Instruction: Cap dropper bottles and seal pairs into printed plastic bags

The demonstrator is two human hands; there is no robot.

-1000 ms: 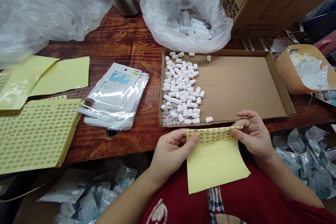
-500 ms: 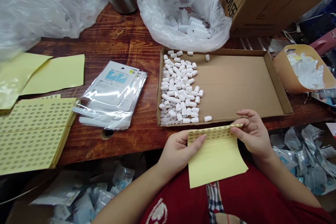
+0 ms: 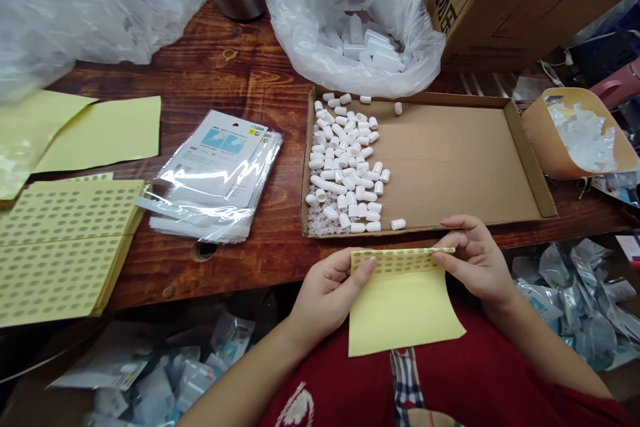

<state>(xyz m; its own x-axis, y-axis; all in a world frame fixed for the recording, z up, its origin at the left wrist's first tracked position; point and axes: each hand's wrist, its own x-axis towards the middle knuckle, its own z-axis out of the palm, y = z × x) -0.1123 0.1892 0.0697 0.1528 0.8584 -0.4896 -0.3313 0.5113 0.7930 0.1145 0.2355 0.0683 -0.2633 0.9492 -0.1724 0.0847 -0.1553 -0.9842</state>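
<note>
Dark reddish-brown wooden planks made up the tabletop [image 3: 235,90], with a large crumpled translucent plastic bag [image 3: 307,40] at its far side, open around white plastic pieces [image 3: 377,50]. Beside the bag stood a brown cardboard box [image 3: 525,17] with black printing. Nearer lay a shallow rectangular brown cardboard tray [image 3: 460,160], small white dome-ended plastic caps [image 3: 350,150] heaped in its left part, and small clear bits [image 3: 325,223] in its near left corner. A pale orange plastic tub [image 3: 540,140] stood just beside the tray's right end.

Between the tray and the person's red shirt [image 3: 350,387] was a pale yellow paper sheet [image 3: 405,313], held up in both hands, a band of grey oval marks along its top. The left hand [image 3: 327,290] gripped its upper left corner, thumb in front and fingers behind. The right hand [image 3: 475,257] pinched the upper right corner between thumb and a bent finger, another finger raised apart. Farther left lay glossy clear-wrapped white cards [image 3: 215,163] and a stack of yellow oval-marked sheets [image 3: 60,253].
</note>
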